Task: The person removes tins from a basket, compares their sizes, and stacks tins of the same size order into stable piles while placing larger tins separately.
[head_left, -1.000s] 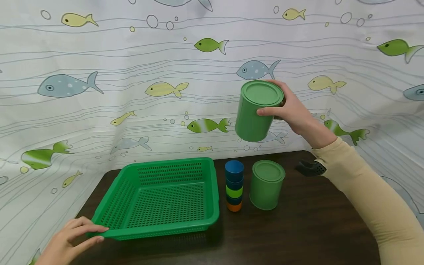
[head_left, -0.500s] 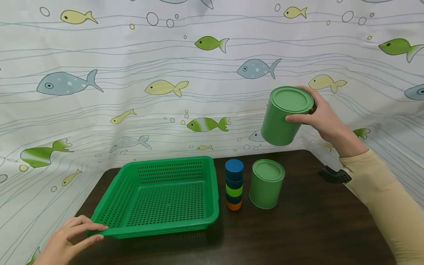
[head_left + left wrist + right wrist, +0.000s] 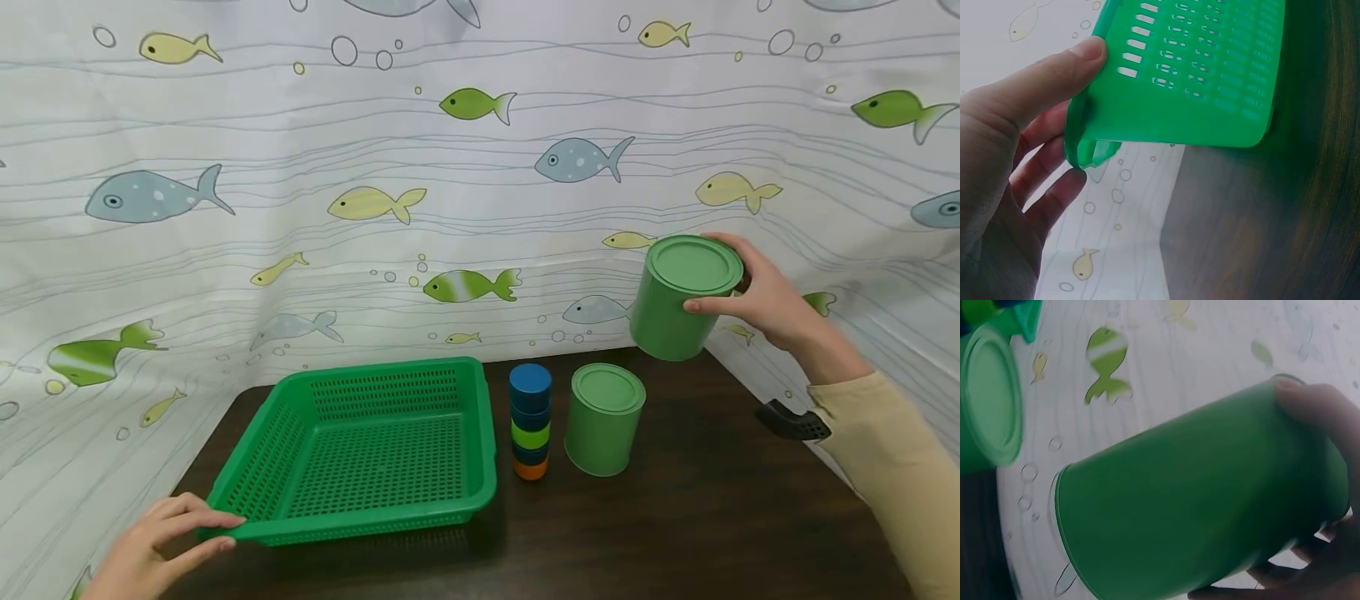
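Note:
In the head view my right hand grips a green lidded can near its top, thumb on the near side and fingers round the back. The can is held in the air, slightly tilted, behind and to the right of a second green can that stands on the table. My left hand pinches the front left corner of a green plastic basket. In the left wrist view the thumb lies on the basket's outer wall, with fingers curled under the rim.
Between the basket and the standing can rises a stack of small cups in blue, lime and orange. The dark wooden table ends at a fish-print curtain behind and at the sides.
My right hand has carried the can rightward and lower, from above the standing can to its right. The left hand and the basket have stayed put.

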### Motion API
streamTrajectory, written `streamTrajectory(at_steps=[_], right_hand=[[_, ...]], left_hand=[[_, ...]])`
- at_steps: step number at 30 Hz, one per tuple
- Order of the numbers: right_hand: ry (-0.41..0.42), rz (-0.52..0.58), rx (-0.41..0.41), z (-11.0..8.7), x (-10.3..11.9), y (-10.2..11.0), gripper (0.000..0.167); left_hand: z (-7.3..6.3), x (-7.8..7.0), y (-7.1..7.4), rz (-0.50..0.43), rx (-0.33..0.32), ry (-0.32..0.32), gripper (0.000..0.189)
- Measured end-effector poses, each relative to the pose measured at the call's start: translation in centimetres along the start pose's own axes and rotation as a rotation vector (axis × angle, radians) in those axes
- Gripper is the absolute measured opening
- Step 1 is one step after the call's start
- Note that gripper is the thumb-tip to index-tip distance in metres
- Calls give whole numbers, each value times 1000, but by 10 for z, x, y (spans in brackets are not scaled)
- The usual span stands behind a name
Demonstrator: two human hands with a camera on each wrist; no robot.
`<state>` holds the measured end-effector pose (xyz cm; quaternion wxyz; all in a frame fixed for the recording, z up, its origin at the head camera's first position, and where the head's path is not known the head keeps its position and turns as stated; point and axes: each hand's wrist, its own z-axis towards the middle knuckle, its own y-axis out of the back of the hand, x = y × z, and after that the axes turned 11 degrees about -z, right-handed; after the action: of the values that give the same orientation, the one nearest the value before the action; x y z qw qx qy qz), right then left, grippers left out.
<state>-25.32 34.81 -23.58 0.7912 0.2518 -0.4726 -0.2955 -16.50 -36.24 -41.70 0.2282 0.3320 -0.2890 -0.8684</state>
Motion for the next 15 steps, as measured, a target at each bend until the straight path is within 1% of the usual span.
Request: streamTrajectory(at_steps=[4,9,15], right_hand=[[-22,-14,25,-6,-13,-3,84],[-54,-48,27,-16,-34,-6,87],[-106,-80,73,-29,-61,-16,93]], left_hand=[[-2,0,-1,8,4,16,48],[-2,-1,-1,13,5,10,48],[-2,-3,-1,2,0,45,47]])
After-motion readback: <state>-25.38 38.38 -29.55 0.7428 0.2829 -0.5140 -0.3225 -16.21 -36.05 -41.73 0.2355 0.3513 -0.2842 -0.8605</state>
